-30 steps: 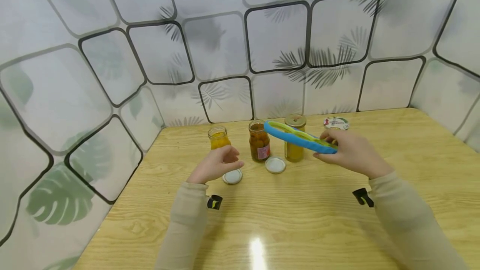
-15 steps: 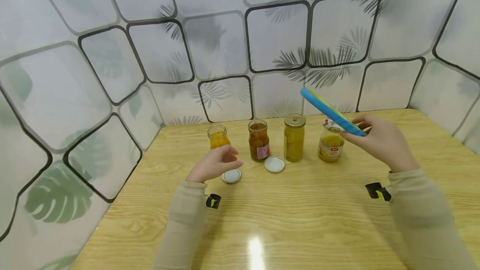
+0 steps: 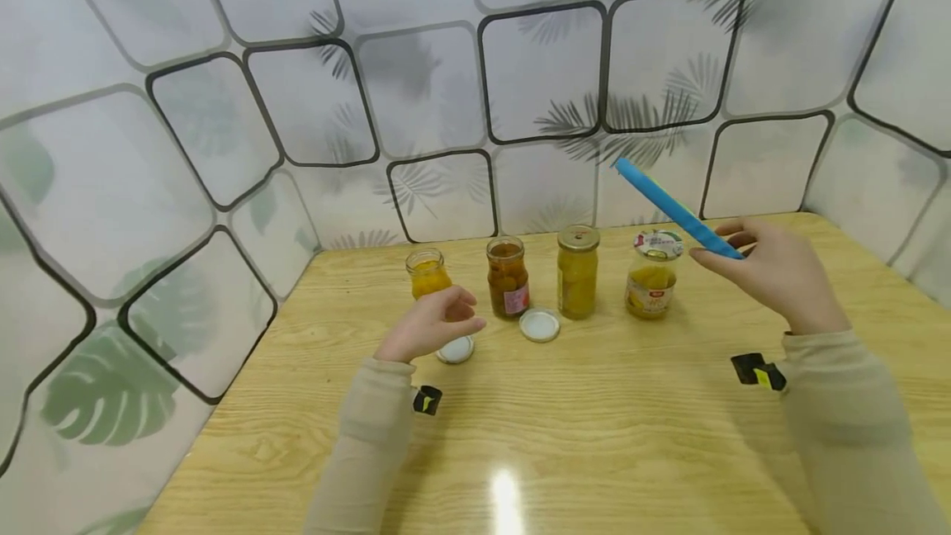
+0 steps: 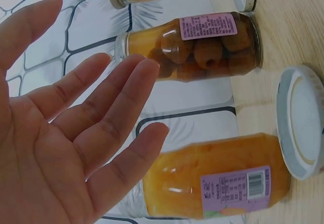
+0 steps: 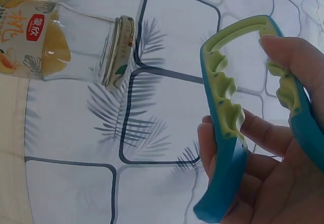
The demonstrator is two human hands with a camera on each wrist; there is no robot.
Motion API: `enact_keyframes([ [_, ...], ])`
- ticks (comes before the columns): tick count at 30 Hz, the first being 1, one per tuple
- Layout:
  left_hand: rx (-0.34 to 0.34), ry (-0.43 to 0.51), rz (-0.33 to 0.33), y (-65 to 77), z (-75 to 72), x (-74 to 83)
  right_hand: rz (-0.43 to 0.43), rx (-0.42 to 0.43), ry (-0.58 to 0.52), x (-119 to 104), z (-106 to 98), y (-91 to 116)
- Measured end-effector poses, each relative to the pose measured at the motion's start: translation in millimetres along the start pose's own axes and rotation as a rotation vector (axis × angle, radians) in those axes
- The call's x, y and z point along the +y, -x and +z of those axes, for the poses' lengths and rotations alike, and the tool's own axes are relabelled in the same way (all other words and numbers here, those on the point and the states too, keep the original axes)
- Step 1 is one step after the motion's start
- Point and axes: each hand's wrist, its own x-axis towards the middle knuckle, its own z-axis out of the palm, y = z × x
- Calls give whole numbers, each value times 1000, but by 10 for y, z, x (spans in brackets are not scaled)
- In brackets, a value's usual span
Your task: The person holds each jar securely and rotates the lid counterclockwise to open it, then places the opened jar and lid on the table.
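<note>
Opener: shifted up and rightward since a second ago, when it was held across the tall yellow jar; now tilted in the air, touching no jar.
Right grip: moved with it; pinches the opener, thumb on one toothed arm, fingers about the other.
Left grip: hardly moved; fingers spread and relaxed, holding nothing, near the orange jar.
Uncapped jars: the orange jar and the dark jar, both upright on the bench.
Loose lids: near lid and far lid, lying flat in front of the jars.
Capped jars: the tall yellow jar and the patterned-lid jar, both upright (whether either lid is already loosened, I cannot tell from here).
Step in hand: taking lids off, I judge, halfway by count, with the opener between jars.
Next move: would call for lowering the opener, seating its teeth evenly round a capped lid, and the left grip steadying that jar before any twist.
</note>
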Motion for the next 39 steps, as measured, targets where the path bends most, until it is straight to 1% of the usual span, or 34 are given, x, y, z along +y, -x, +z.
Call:
enact_keyframes([
  [4,30,7,36,-85,80,57,49,25,-22,82,-102,22],
  [9,64,46,49,-213,196,163,87,50,-39,161,-204,42],
  [12,88,107,62,-339,281,244,103,59,-48,200,-260,47],
  [14,99,178,61,-431,343,300,116,65,-50,220,-292,52],
  [17,98,275,57,-573,448,370,131,72,-58,260,-332,63],
  [19,95,307,52,-657,520,418,143,78,-69,300,-359,77],
  [22,110,294,32,-764,619,483,163,90,-80,374,-402,105],
  [24,139,283,12,-825,674,523,172,94,-86,424,-432,120],
  [27,185,289,-35,-910,732,557,187,103,-75,470,-471,133],
  [29,198,288,-53,-966,769,574,201,104,-79,493,-493,139],
  [31,193,292,-65,-1024,810,583,214,109,-80,506,-509,149],
  [34,186,297,-62,-1121,889,566,219,112,-85,513,-520,153],
  [39,226,330,-9,-1250,1048,524,229,98,-86,516,-520,168],
])
